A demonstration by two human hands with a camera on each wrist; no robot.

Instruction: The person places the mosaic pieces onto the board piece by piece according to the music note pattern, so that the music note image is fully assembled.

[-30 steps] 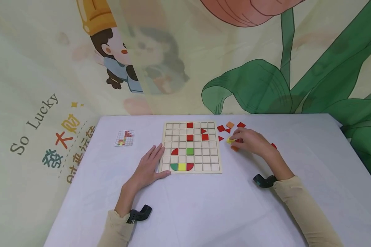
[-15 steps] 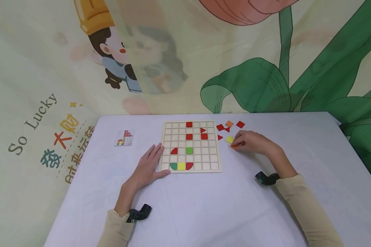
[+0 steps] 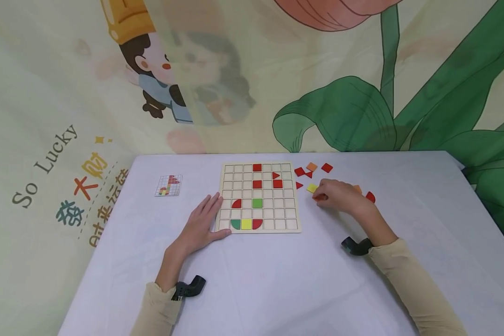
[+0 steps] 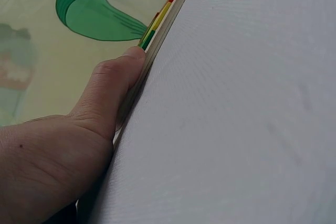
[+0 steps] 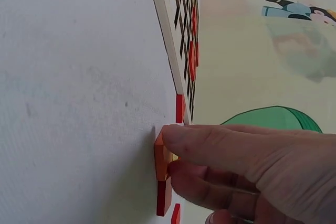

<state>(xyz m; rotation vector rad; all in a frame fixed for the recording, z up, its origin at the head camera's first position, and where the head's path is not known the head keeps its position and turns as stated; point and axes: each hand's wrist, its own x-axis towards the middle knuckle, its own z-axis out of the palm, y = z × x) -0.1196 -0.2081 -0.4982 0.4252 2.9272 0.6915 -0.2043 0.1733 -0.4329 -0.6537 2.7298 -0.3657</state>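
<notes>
My left hand (image 3: pixel 199 221) rests with extended fingers against the left edge of the wooden grid board (image 3: pixel 239 176). In the left wrist view its thumb (image 4: pixel 113 85) touches the board's near edge. To the right of the board, my right hand (image 3: pixel 340 193) pinches an orange tile (image 5: pixel 161 153) between thumb and fingers, low over the table. A dark red piece (image 5: pixel 164 196) lies right beside that tile. Just beyond the fingertips lies a yellow tile (image 3: pixel 312 188). The board holds several red pieces, a green square (image 3: pixel 257 203) and a yellow square (image 3: pixel 246 224).
A small printed pattern card (image 3: pixel 168 185) lies left of the board. Beyond my right hand are red squares, red triangles and an orange square (image 3: pixel 311 166). A red rounded piece (image 3: pixel 370 197) sits by the right wrist. A printed cloth hangs behind the white table.
My right hand has shifted from the yellow tile toward me onto the orange tile, leaving the yellow one on the table. The left hand stays at the board's edge.
</notes>
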